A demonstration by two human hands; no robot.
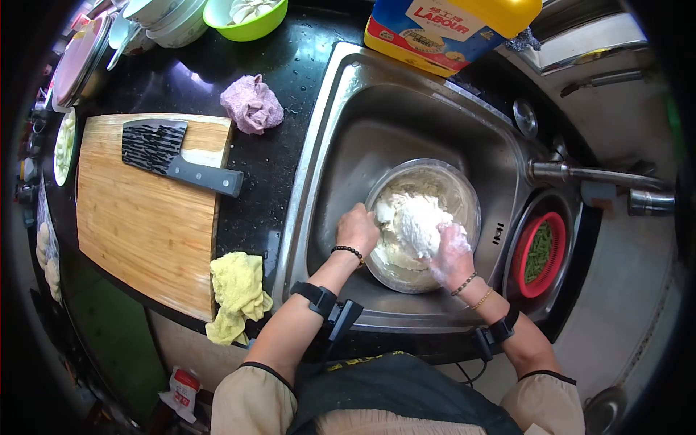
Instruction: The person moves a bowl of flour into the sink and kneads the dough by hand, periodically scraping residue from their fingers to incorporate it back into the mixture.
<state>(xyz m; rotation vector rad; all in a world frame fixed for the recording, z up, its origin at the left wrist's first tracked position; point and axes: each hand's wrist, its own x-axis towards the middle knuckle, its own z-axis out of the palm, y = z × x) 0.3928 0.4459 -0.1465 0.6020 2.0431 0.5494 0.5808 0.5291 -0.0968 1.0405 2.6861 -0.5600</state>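
Note:
A shiny round bowl [470,190] stands in the steel sink basin. White flour [417,221] is heaped in it, with wetter, pale paste around the heap. My left hand [357,230] is closed at the bowl's left rim, gripping its edge. On the right side of the bowl, my right hand [452,254] is in the flour, its fingers coated white. Those fingertips are blurred and partly buried, so how far they are closed does not show.
The sink [319,156] has a tap [580,172] at its right. A red colander [557,250] of cut green vegetables sits in the side basin. Left lie a cutting board [141,225], a cleaver [181,161], a yellow cloth [238,293] and a purple cloth [251,105]. Behind stands a yellow jug [500,14].

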